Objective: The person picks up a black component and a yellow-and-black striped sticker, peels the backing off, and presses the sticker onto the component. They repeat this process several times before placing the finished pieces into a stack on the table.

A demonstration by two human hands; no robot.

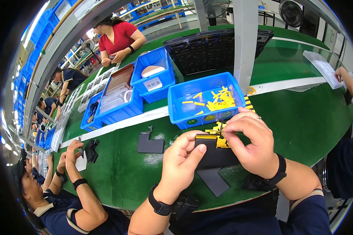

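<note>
My left hand (183,157) grips a black plastic part (217,155) by its left side, thumb on the face. A yellow strip (206,136) lies along the part's upper edge. At the part's upper right corner, my right hand (252,141) has thumb and forefinger pinched together; a small, thin dark thing shows at the fingertips, too small to name. Loose yellow strips (222,142) show just behind the part. Below it on the green table lies a dark L-shaped plate (214,183), partly covered by the part. A second black L-shaped plate (150,145) rests left of my left hand.
Ahead stands a blue bin (180,116) of yellow strips, with more blue bins (121,113) to its left. A grey post (245,51) rises behind it, near a black tray (204,51). Co-workers' hands (71,154) are at the left; another person's hand (343,74) is far right.
</note>
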